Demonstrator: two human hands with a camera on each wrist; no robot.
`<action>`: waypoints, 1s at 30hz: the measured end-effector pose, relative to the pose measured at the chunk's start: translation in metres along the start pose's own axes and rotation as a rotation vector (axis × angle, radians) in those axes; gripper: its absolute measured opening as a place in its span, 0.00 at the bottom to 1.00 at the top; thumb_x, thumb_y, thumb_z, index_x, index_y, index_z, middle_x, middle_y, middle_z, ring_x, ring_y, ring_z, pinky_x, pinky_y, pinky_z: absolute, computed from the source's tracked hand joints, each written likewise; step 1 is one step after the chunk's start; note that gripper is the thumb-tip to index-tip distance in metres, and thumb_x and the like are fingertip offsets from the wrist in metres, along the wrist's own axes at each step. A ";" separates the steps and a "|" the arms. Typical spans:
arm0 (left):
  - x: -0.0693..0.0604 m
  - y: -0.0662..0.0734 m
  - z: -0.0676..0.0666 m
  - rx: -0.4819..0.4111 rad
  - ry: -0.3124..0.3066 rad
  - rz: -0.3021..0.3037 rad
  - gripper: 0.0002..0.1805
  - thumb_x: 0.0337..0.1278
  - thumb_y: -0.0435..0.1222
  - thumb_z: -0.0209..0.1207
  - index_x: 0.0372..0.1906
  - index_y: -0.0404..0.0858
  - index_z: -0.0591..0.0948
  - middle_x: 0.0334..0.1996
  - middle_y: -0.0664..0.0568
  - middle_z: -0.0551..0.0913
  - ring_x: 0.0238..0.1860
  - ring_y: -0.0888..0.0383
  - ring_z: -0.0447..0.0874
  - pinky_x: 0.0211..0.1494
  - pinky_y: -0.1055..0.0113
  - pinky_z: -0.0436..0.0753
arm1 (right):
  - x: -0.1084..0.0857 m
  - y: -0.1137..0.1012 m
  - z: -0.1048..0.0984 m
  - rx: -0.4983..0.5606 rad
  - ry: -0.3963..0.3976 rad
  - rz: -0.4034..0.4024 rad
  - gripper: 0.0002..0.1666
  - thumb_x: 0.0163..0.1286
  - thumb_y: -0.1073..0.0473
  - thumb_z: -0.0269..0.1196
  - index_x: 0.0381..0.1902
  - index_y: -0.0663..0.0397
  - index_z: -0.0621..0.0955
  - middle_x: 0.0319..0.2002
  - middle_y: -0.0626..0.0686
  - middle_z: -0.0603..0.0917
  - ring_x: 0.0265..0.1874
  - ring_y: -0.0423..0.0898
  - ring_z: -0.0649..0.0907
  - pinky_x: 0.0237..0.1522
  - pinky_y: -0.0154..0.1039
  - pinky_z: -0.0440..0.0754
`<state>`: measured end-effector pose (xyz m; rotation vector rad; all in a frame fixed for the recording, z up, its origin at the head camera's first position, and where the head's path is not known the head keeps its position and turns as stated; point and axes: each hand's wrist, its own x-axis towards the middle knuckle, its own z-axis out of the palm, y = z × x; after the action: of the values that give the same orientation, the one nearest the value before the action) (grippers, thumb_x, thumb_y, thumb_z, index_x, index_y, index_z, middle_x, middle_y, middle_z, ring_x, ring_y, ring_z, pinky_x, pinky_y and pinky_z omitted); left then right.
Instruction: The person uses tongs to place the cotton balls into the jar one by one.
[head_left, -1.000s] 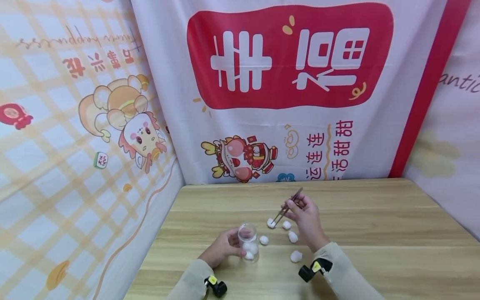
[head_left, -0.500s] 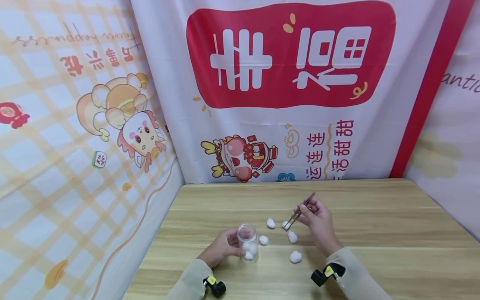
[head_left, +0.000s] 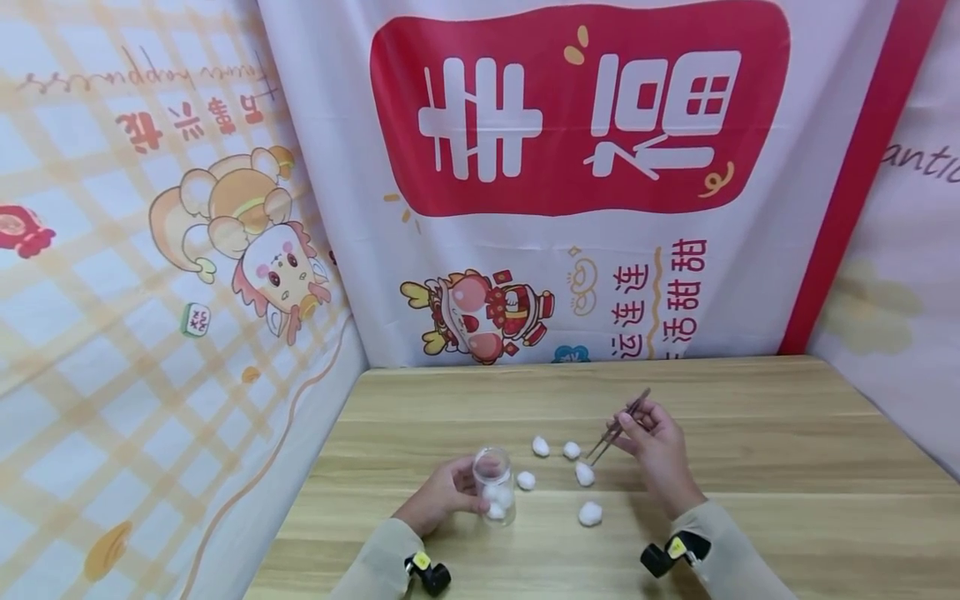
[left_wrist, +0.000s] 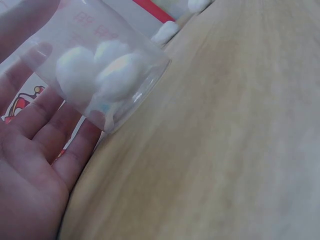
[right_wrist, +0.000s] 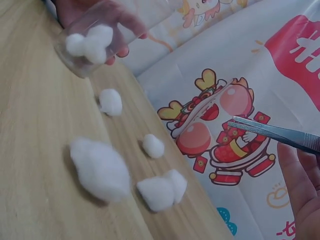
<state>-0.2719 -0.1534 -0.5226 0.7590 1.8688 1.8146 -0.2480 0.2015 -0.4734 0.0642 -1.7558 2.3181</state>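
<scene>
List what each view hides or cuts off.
Left wrist view: mouth of the jar, cut by top edge.
Right wrist view: rear of the tweezers and most of the right hand, cut by right edge.
Head view: count of cotton balls in the jar; they overlap.

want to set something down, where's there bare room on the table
The widest bare patch of table lies between the right hand and the table's right edge. Another strip runs along the back, between the cotton balls and the banner. The middle is crowded: five loose balls lie between the jar in the left hand and the right hand's tweezers.
</scene>
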 end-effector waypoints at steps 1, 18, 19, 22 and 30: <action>0.000 0.000 0.000 -0.004 -0.004 0.001 0.37 0.48 0.30 0.70 0.66 0.38 0.71 0.61 0.45 0.76 0.61 0.48 0.74 0.65 0.60 0.71 | 0.000 0.000 -0.001 0.002 -0.004 0.002 0.17 0.71 0.59 0.60 0.51 0.62 0.69 0.43 0.56 0.80 0.47 0.53 0.83 0.49 0.46 0.82; 0.000 -0.004 -0.001 0.011 0.018 -0.019 0.36 0.48 0.30 0.71 0.65 0.38 0.72 0.61 0.46 0.76 0.61 0.49 0.74 0.65 0.61 0.71 | -0.007 0.010 -0.017 -0.005 -0.013 0.002 0.17 0.71 0.61 0.60 0.50 0.66 0.68 0.41 0.55 0.82 0.43 0.50 0.84 0.47 0.47 0.82; 0.000 -0.003 -0.001 0.009 0.012 -0.013 0.36 0.48 0.30 0.71 0.66 0.38 0.72 0.61 0.45 0.76 0.61 0.48 0.74 0.65 0.60 0.71 | -0.007 0.010 -0.017 -0.013 -0.018 0.000 0.18 0.71 0.61 0.60 0.50 0.67 0.68 0.41 0.55 0.82 0.44 0.51 0.84 0.47 0.47 0.82; 0.001 -0.001 -0.001 0.000 -0.007 0.008 0.36 0.49 0.29 0.70 0.66 0.37 0.72 0.61 0.44 0.77 0.61 0.47 0.74 0.64 0.59 0.72 | -0.006 0.011 -0.019 -0.030 -0.023 0.005 0.18 0.71 0.61 0.60 0.50 0.66 0.68 0.41 0.55 0.82 0.46 0.54 0.84 0.47 0.47 0.82; 0.001 0.000 0.000 0.006 -0.003 0.000 0.36 0.48 0.30 0.71 0.66 0.38 0.72 0.60 0.45 0.77 0.60 0.48 0.74 0.64 0.61 0.72 | -0.010 0.016 -0.021 -0.032 -0.027 0.008 0.15 0.70 0.64 0.61 0.48 0.66 0.70 0.39 0.55 0.82 0.43 0.52 0.85 0.46 0.48 0.83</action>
<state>-0.2728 -0.1525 -0.5228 0.7635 1.8733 1.8082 -0.2394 0.2158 -0.4957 0.0833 -1.8089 2.3040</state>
